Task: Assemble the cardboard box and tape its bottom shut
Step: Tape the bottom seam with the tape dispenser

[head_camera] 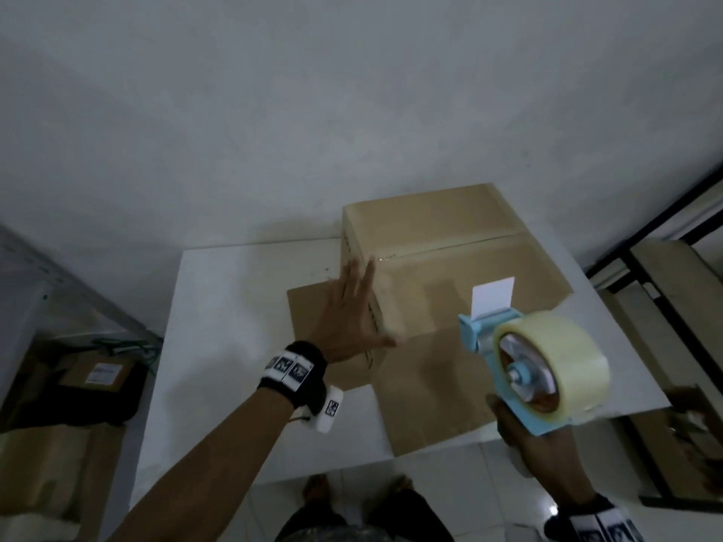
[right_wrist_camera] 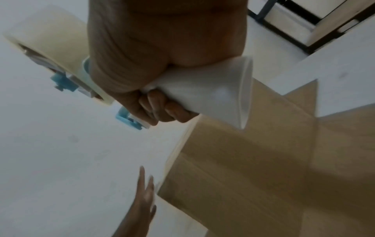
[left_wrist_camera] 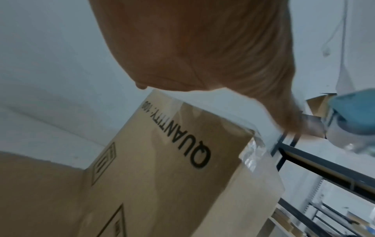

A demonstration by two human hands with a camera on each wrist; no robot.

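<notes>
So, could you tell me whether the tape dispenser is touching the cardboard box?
Apart: in the left wrist view the tape dispenser is clear of the cardboard box.

A brown cardboard box [head_camera: 450, 267] is set on a white square table [head_camera: 234, 326], a black metal rack [head_camera: 665, 236] to its right.

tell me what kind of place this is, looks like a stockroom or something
Probably a small packing or storage room. A cardboard box stands on a white table, the right hand grips a tape dispenser, more cardboard and a labelled parcel sit on the floor, and black metal shelving stands at the right.
</notes>
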